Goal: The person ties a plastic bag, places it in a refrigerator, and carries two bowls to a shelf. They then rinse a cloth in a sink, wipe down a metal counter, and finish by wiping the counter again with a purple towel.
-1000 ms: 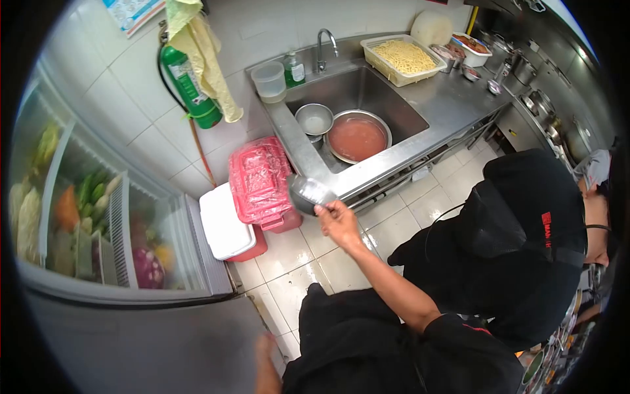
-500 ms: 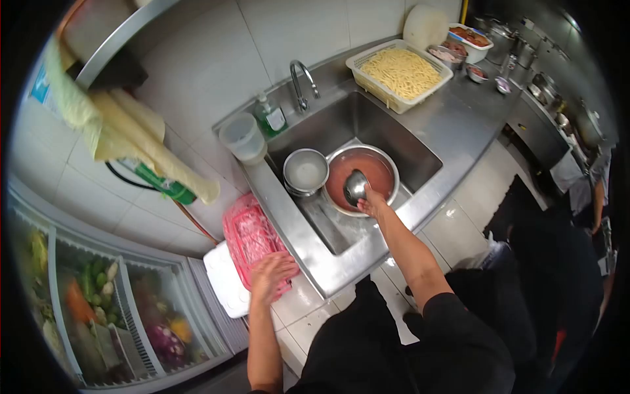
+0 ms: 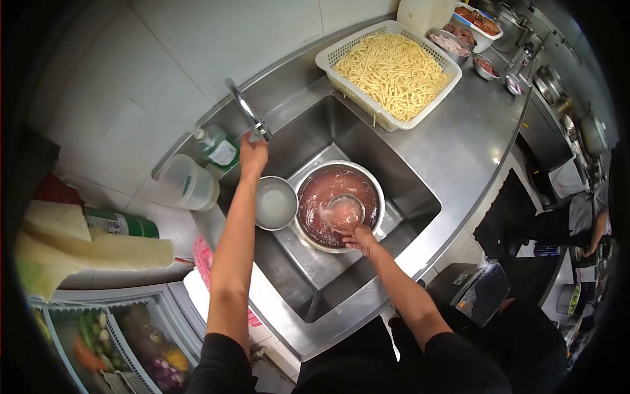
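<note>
My left hand (image 3: 252,157) reaches to the lower end of the curved faucet (image 3: 248,108), its fingers closed at the metal fitting. My right hand (image 3: 360,238) grips the rim of a small metal bowl (image 3: 358,202), which sits low in a larger steel bowl (image 3: 379,190) of reddish liquid. Pinkish liquid fills the small bowl, and ripples and bubbles show around it. Another metal bowl (image 3: 275,203), with cloudy water in it, stands left of the large one. All the bowls are inside the steel sink (image 3: 335,269).
A plastic basket of noodles (image 3: 394,75) stands on the counter behind the sink. Left of the faucet are a green soap bottle (image 3: 218,150) and a clear plastic tub (image 3: 190,184). Small bowls of meat (image 3: 451,43) sit farther back. An open vegetable fridge (image 3: 111,341) is at lower left.
My left hand has moved from beside the sink up to the faucet. The small bowl in my right hand has turned from tilted to upright and holds liquid. My view has moved closer over the sink.
</note>
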`<state>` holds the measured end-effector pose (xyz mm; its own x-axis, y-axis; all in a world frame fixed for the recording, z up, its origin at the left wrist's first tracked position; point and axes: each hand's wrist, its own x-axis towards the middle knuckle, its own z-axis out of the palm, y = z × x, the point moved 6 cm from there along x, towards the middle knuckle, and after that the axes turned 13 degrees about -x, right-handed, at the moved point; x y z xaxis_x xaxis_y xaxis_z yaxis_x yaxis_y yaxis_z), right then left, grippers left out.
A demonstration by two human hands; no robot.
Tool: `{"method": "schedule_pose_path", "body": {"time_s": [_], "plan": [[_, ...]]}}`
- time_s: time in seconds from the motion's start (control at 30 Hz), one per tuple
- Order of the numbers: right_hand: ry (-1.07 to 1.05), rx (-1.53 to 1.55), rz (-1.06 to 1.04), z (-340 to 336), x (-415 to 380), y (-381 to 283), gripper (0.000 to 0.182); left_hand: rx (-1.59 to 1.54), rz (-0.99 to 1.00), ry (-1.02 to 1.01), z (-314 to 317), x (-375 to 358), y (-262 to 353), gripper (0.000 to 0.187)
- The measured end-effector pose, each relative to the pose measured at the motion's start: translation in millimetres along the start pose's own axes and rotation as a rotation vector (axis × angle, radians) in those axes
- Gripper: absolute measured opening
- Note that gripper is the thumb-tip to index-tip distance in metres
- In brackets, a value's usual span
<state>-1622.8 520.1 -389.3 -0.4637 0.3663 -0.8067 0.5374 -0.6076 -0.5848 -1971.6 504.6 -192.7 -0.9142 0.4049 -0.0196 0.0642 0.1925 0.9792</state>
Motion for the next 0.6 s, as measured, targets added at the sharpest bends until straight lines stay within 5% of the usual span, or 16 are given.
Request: {"method": "schedule_pose_path", "body": {"time_s": [0.17, 0.27, 0.4, 0.53, 0.6], "plan": [[-0.012, 0.07, -0.046, 4.9, -13.7, 0.2, 0.027, -0.061, 0.174, -0.064, 16.9, 60.3, -38.9, 0.024], [-0.025, 0.08, -0.089, 21.0, -18.2, -33.2, 0.025, -0.272, 0.228, -0.03, 5.9, 89.7, -67.0, 0.031], [-0.095, 0.07, -0.163, 55.5, -7.9, -73.2, 0.023, -0.214, 0.054, 0.014, 11.9, 33.4, 2.6, 0.027], [-0.139, 0.153, -0.224, 89.8, -6.0, -109.1, 0.021, -0.194, 0.256, 0.061, 2.3, 66.5, -38.4, 0.014], [-0.154, 0.155, -0.242, 103.4, -2.4, -124.8, 0.022, 0.089, 0.425, 0.012, -1.2, 71.7, -44.4, 0.011]]}}
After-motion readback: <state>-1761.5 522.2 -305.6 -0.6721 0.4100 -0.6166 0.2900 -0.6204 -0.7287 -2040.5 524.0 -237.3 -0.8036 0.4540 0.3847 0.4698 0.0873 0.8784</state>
